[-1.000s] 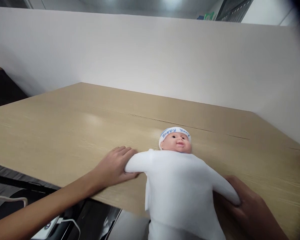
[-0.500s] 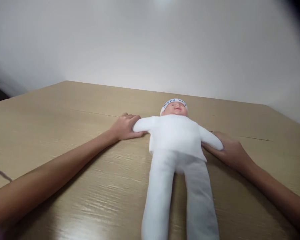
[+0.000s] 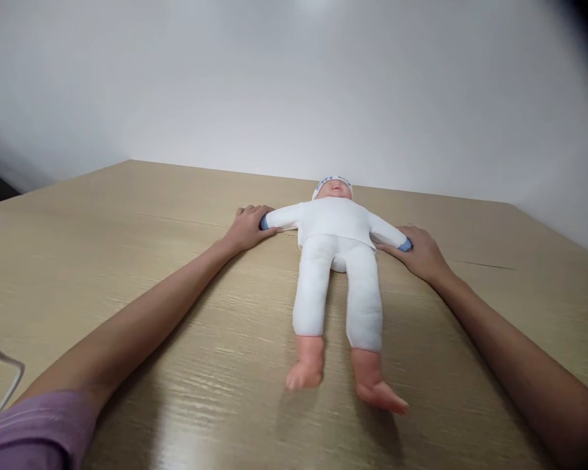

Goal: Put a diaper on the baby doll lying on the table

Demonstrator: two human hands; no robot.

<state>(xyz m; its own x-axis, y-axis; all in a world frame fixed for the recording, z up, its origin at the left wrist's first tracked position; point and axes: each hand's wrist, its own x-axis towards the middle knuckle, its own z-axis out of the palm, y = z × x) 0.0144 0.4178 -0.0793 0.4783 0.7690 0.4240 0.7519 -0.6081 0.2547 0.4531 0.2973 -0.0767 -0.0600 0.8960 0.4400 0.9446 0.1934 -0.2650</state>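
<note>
If the middle of the view is taken as the clock's centre, a short purple fabric sleeve (image 3: 44,424) sits nearest, at eight o'clock, around the person's left upper arm, with a thin pale grey cord (image 3: 17,378) looping at the edge just beyond it. Both bare forearms (image 3: 161,313) reach forward over a light brown wood-grain table (image 3: 220,339). On it, face up, lies a white-clothed baby doll (image 3: 340,251) with pinkish moulded feet (image 3: 308,367) at five and six o'clock. The feet blur slightly, so whether they touch the tabletop is hard to tell. White legs (image 3: 312,287) lead up to the trunk (image 3: 336,219), just off centre toward three o'clock, between the two hands. At nine o'clock the left hand (image 3: 247,227) is closed around one outstretched doll arm, thumb on the near side and fingers on the far side, a blue cuff (image 3: 264,222) caught between them. At three o'clock the right hand (image 3: 421,253) grips the other arm likewise, the second blue cuff (image 3: 406,245) showing beside the palm. Farther off, toward one o'clock, is the doll's head (image 3: 336,189) in a white cap with blue lettering (image 3: 332,178). Beyond the table's far edge stands a plain white wall (image 3: 274,85).
</note>
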